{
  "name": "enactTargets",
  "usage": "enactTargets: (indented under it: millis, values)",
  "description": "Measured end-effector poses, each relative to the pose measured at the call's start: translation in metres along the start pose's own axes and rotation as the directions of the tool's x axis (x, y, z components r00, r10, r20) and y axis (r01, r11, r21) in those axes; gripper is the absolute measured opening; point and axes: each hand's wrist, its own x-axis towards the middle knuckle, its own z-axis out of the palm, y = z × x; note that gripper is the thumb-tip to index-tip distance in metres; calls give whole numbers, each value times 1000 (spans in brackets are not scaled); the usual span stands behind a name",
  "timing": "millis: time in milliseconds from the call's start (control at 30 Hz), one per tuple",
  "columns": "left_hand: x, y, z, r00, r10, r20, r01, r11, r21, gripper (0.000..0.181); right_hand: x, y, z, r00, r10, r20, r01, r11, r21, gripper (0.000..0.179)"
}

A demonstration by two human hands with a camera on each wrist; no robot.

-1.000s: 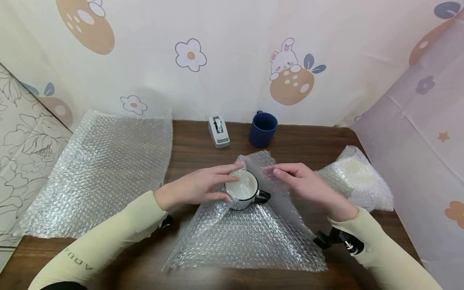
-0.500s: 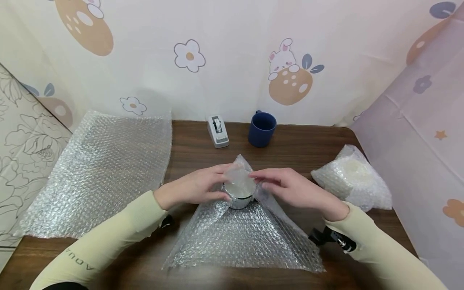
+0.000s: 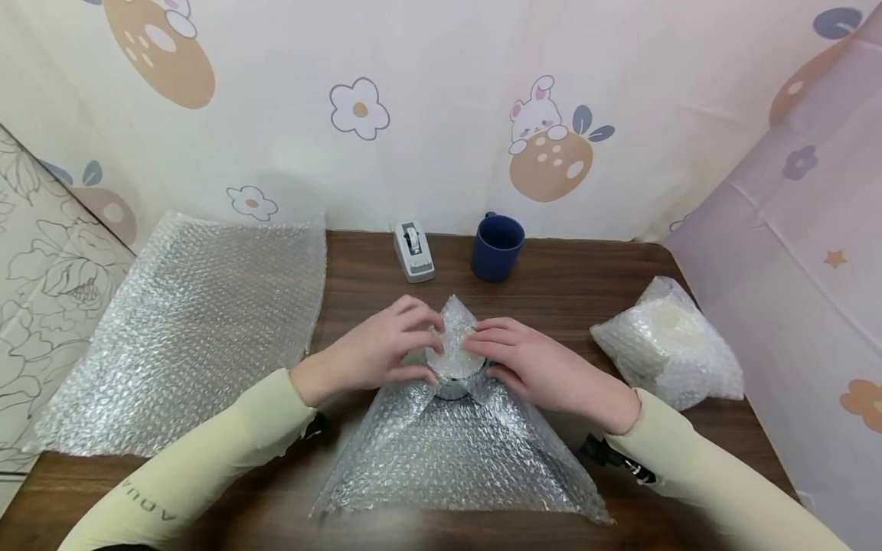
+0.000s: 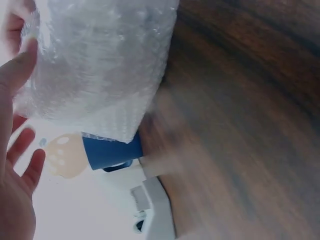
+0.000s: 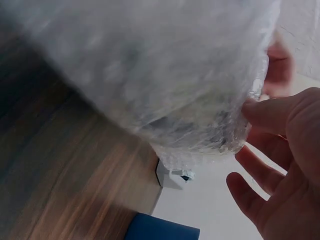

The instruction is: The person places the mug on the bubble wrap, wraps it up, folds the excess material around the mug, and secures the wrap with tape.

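A white mug with a dark rim stands on a sheet of bubble wrap, whose side flaps are folded over its top. The handle is covered now. From the left side, my left hand holds the folded wrap, fingers bent over the rim and thumb at the mug's side. Opposite it, my right hand holds the other flap down, fingertips over the mouth and thumb low. In the left wrist view, the wrap bulges around the mug. The right wrist view shows that thumb on the wrap.
Another bubble wrap sheet lies flat at the left. A grey tape dispenser and a blue mug stand at the back of the wooden table. A bubble-wrapped bundle sits at the right, near the curtain.
My right hand has brought its flap leftward over the mug, covering the handle and mouth, and now presses it there. The left hand's fingers have bent more over the rim.
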Motion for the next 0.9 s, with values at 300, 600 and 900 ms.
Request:
enactTargets:
  millis: [300, 600, 900]
  values:
    - [0, 9, -5, 977, 20, 214, -47, 991, 122, 29, -1, 0, 10, 995, -94, -27, 91, 990, -110, 40]
    - [-3, 10, -2, 957, 2, 289, -44, 990, 138, 37, -3, 2, 12, 993, -95, 67, 99, 994, -52, 46]
    - [-7, 16, -14, 955, 34, 294, -102, 971, 217, 40, 4, 4, 14, 986, -164, 37, 167, 981, -100, 38]
